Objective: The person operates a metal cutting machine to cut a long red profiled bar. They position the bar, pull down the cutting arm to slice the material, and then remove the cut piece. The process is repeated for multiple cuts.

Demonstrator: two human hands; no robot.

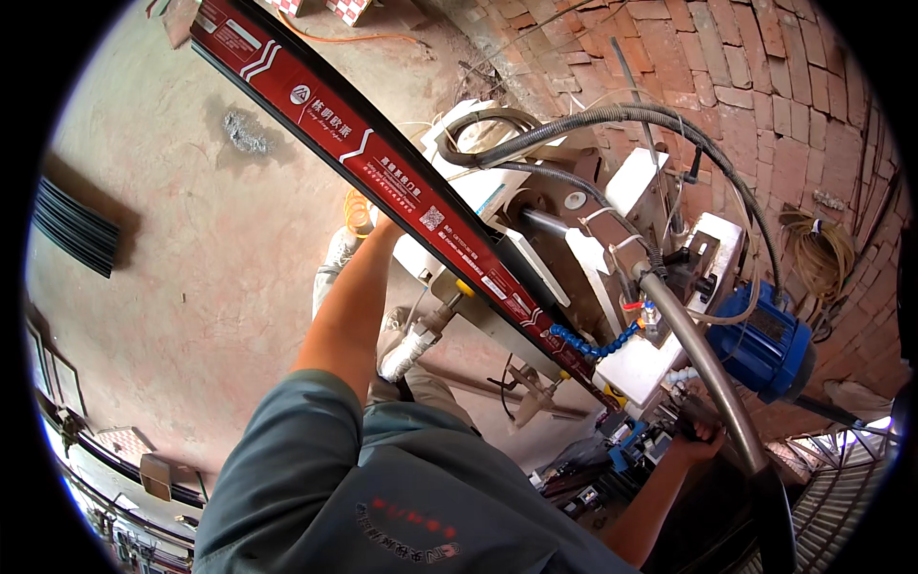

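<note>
A long dark profile with red printed protective film [363, 158] slants from the upper left down to a white-and-grey machine [626, 368]. My left hand [385, 228] reaches the underside of the profile; its fingers are hidden behind it. Low on the right, my right hand [706, 442] is closed at a dark part beside the machine, in shadow, and what it grips cannot be made out. A blue segmented hose [588, 346] curves over the profile's lower end. The thick grey bar [703, 354] passes above my right hand.
A blue motor [765, 344] sits at the machine's right. Ribbed conduit [612, 115] loops over its top. Dark strips [76, 227] lie on the floor at left. A coiled hose [820, 247] rests by the bricks [660, 43]. Metal fittings [421, 340] jut out near my legs.
</note>
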